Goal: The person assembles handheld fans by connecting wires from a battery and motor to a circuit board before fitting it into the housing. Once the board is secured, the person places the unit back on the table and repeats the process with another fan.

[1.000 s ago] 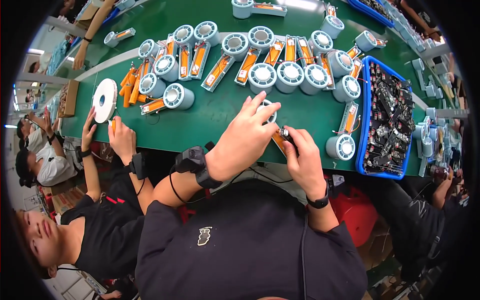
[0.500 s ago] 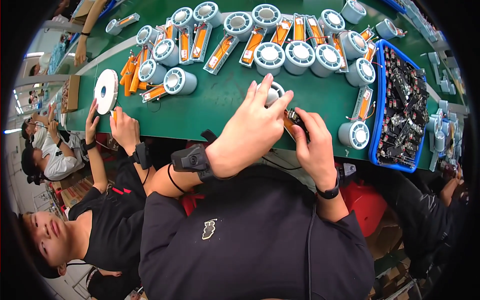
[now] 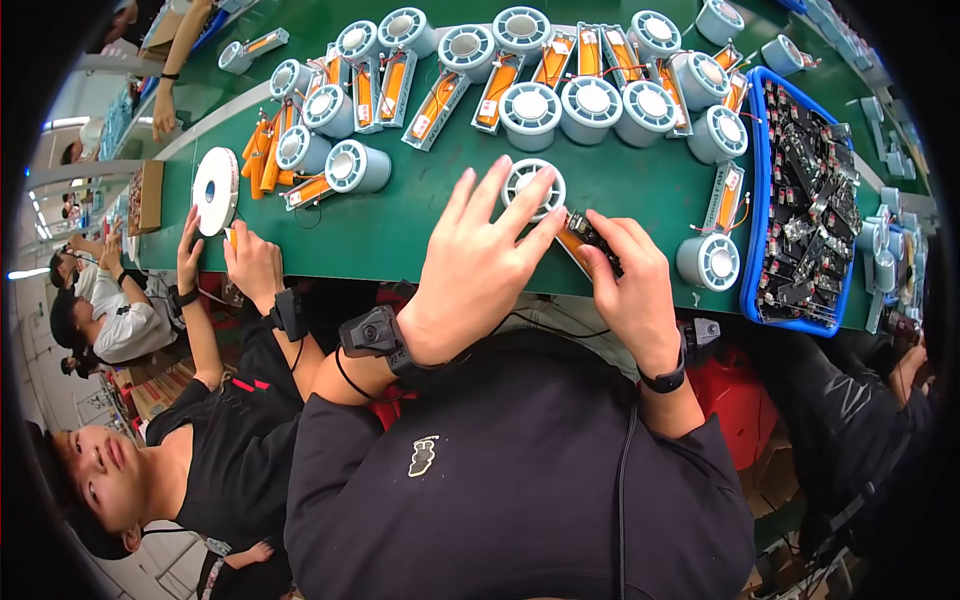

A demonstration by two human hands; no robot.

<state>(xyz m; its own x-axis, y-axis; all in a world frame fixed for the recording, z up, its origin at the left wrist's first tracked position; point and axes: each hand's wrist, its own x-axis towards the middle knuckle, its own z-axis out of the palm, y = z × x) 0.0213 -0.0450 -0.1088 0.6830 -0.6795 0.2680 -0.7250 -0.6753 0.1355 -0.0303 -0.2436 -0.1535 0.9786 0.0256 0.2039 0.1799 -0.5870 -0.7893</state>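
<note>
A blue-grey handheld fan lies in front of me, its round slotted head turned up and its handle with an orange battery pointing toward me. My left hand is spread over the head, fingers stretched apart, the fingertips at its rim and centre. Between the thumb and fingers of my right hand is a small black circuit board, held at the fan's handle above the battery. The fingers partly hide the board and the handle.
Several similar fans with orange batteries stand and lie across the green table. At right is a blue tray piled with black circuit boards. A co-worker's hands are at left, near a white tape reel.
My left hand has drawn back slightly toward me and to the left, baring more of the fan head. My right hand keeps the circuit board at the handle.
</note>
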